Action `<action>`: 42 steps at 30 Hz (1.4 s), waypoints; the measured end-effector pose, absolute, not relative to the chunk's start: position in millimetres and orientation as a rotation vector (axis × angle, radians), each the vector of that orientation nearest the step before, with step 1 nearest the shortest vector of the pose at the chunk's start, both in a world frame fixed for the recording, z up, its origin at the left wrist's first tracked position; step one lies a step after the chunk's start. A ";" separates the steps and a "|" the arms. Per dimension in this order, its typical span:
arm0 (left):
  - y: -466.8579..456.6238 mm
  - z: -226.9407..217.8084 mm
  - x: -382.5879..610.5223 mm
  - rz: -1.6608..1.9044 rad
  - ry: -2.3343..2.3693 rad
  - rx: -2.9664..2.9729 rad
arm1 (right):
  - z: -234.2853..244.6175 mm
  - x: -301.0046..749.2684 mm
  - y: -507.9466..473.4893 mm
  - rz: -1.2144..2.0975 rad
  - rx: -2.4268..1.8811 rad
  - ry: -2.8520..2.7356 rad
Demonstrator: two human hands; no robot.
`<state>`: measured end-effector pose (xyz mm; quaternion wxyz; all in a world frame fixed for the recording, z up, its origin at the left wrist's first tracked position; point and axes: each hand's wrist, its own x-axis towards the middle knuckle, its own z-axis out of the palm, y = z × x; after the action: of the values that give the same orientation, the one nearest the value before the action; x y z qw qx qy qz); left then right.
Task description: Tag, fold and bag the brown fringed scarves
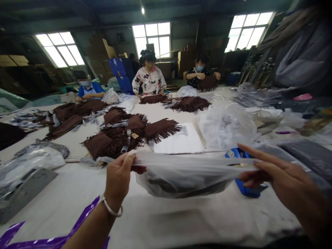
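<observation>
Left hand [119, 180] and right hand [277, 176] stretch a plastic bag [181, 166] (dark contents [166, 185], maybe).

I'm wearing a thin, round, polished silver bangle [112, 209], circling my left wrist [110, 202], my left hand [118, 178] showing bare, my right hand [280, 176] showing bare too

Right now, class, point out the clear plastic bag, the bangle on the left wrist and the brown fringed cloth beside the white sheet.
Clear plastic bag [181, 181]: head view, on its sagging middle.
Bangle [111, 212]: head view, on its lower band.
Brown fringed cloth [157, 128]: head view, on its plain panel.
</observation>
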<state>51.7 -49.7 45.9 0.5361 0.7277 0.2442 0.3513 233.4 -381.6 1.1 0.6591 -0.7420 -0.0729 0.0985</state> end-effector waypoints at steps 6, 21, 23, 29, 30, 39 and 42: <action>-42.5 81.7 68.7 0.830 0.503 1.931 | 21.8 259.5 -357.0 0.312 -1.643 -0.446; -103.3 -136.9 -97.9 0.441 0.659 2.708 | -208.1 136.4 -413.2 0.762 -1.613 -0.007; -102.0 -136.0 -96.1 0.577 0.559 2.847 | -202.2 120.7 -411.4 0.620 -1.667 -0.103; -98.9 -132.2 -64.1 0.682 0.014 2.902 | -157.2 68.7 -358.2 0.595 -1.545 -1.092; -99.6 -133.2 -60.1 0.719 0.010 2.865 | -151.8 66.0 -345.4 0.591 -1.557 -1.240; -100.9 -157.8 -79.3 0.971 -0.183 2.862 | -192.6 130.6 -237.2 -0.142 -2.176 -1.637; -90.7 -169.3 -88.5 0.995 -0.194 2.861 | -205.8 140.1 -230.7 -0.154 -2.151 -1.666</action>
<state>-88.5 -90.7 -169.3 0.0529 0.9412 -0.0639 0.3274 140.1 -230.7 -205.8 0.2069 -0.7723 -0.5981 -0.0552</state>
